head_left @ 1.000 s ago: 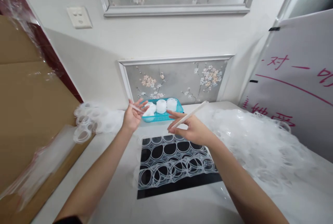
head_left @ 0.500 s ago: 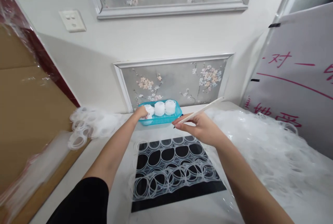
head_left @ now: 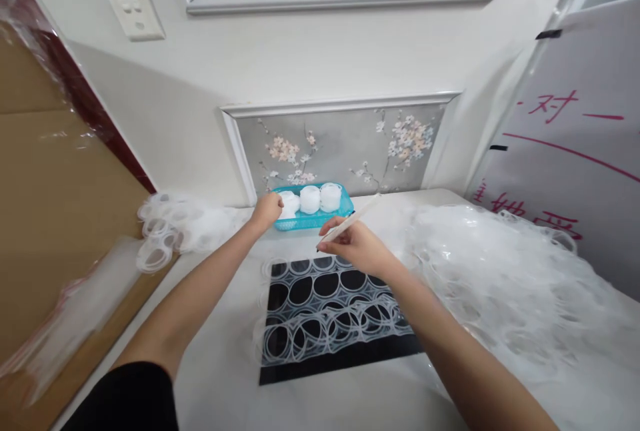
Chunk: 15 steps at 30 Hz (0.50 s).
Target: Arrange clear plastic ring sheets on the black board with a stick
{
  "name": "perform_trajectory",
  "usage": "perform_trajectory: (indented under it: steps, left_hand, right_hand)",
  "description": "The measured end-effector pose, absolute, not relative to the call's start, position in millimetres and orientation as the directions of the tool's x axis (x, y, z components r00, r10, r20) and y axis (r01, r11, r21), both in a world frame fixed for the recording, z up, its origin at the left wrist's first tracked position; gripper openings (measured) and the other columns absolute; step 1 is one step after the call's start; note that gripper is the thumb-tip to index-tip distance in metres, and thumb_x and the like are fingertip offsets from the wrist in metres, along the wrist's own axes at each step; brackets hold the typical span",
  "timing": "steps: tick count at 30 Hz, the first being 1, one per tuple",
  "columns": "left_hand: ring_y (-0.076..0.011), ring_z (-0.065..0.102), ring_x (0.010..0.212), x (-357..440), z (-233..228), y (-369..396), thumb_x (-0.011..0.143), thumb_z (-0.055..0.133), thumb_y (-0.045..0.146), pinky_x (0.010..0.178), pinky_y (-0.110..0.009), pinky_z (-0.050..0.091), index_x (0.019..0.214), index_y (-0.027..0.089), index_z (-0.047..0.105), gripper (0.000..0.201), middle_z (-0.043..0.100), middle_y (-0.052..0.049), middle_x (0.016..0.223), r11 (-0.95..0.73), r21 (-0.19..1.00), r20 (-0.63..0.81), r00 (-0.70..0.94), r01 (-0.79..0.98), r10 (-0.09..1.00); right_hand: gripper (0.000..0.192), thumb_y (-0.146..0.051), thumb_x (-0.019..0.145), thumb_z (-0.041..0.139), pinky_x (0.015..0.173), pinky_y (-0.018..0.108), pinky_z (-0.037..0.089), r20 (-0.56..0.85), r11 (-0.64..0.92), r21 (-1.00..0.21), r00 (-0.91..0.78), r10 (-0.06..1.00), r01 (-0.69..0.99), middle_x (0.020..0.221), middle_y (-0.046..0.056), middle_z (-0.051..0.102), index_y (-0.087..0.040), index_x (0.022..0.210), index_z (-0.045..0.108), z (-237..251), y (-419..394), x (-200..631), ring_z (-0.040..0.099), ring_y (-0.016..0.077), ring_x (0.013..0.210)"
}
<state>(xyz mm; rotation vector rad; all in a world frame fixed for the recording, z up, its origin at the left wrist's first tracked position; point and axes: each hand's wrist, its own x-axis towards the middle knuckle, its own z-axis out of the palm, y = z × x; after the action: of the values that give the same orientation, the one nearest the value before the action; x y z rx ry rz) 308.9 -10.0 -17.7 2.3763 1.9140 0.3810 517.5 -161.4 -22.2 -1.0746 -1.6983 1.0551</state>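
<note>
My left hand (head_left: 269, 210) is at the left end of a teal plastic basket (head_left: 313, 220), its fingers curled closed. Whatever they may hold is hidden. Inside the basket stand several white rolled stacks (head_left: 310, 199) of thin plastic pieces. My right hand (head_left: 357, 243) grips a slim white pen-like stick (head_left: 346, 225) with a dark tip, which slants down to the left. Below that hand lies a black sheet (head_left: 345, 363), with translucent plastic webbing (head_left: 300, 307) of round and oval cut-outs over it. My right forearm covers its right edge.
A large heap of clear plastic cut-outs (head_left: 505, 284) spreads over the right of the white table (head_left: 215, 344). A smaller pile of plastic rings (head_left: 163, 231) sits at left, near a cardboard box (head_left: 60, 204). A panelled wall (head_left: 330, 57) stands behind the basket.
My right hand has moved left and slightly up, carrying the stick over the sheet's top edge. My left hand has drawn slightly out to the basket's left end. The camera view has shifted a little.
</note>
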Motion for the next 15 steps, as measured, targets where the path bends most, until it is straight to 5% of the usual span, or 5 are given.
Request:
perform_trajectory:
  steps: [7, 12, 15]
  left_hand:
    - [-0.0223, 0.06, 0.106, 259, -70, -146, 0.089, 0.048, 0.032, 0.094, -0.034, 0.043, 0.109, 0.019, 0.065, 0.029, 0.065, -0.006, 0.115, -0.422, 0.286, 0.089, 0.415, 0.86, 0.906]
    - [-0.0304, 0.047, 0.12, 237, -91, -208, 0.076, 0.059, 0.063, 0.099, -0.046, 0.038, 0.127, 0.017, 0.051, 0.069, 0.051, -0.015, 0.132, -0.625, 0.3, 0.005, 0.654, 0.721, 0.757]
    - [-0.0279, 0.054, 0.101, 235, -86, -225, 0.079, 0.063, 0.05, 0.087, -0.043, 0.043, 0.104, 0.017, 0.061, 0.042, 0.06, -0.011, 0.11, -0.728, 0.214, -0.001, 0.746, 0.651, 0.666]
  right_hand:
    - [0.022, -0.033, 0.071, 0.065, 0.051, 0.021, 0.033, 0.114, 0.155, -0.965, -0.197, 0.974, 0.212, 0.057, 0.001, 0.061, -0.012, 0.076, 0.064, -91, -139, 462, 0.052, 0.0097, 0.053]
    - [0.032, -0.04, 0.068, 0.068, 0.062, 0.024, 0.04, 0.017, 0.035, -0.996, -0.212, 0.977, 0.083, 0.065, 0.003, 0.063, -0.011, 0.08, 0.068, -101, -139, 453, 0.054, 0.0119, 0.061]
    - [0.032, -0.042, 0.065, 0.073, 0.061, 0.023, 0.039, -0.091, -0.103, -0.994, -0.204, 0.975, -0.047, 0.061, 0.0, 0.057, -0.013, 0.076, 0.068, -83, -164, 476, 0.048, 0.0084, 0.058]
